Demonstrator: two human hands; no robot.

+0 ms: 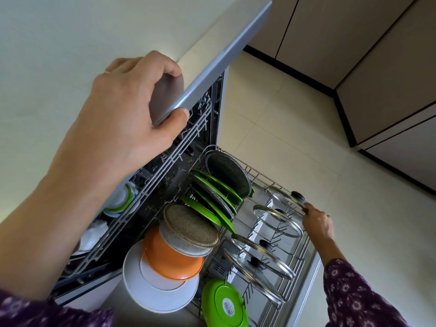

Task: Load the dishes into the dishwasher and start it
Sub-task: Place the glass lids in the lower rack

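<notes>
The dishwasher stands open below me with its lower rack (304, 263) pulled out over the lowered door. In the rack stand green plates (219, 197), a dark speckled pan (230, 173), an orange bowl (172, 263), white plates (151, 296), a green lid (224, 303) and several glass lids (262, 258). My left hand (132, 119) grips the grey front edge of the countertop (212, 74), thumb under it. My right hand (318, 223) grips the far front rim of the lower rack beside a glass lid (286, 199).
The upper rack (151, 185) is pushed in and holds white containers. Beige floor tiles (306, 128) spread to the right. Brown cabinet fronts (377, 67) with dark plinths line the far side.
</notes>
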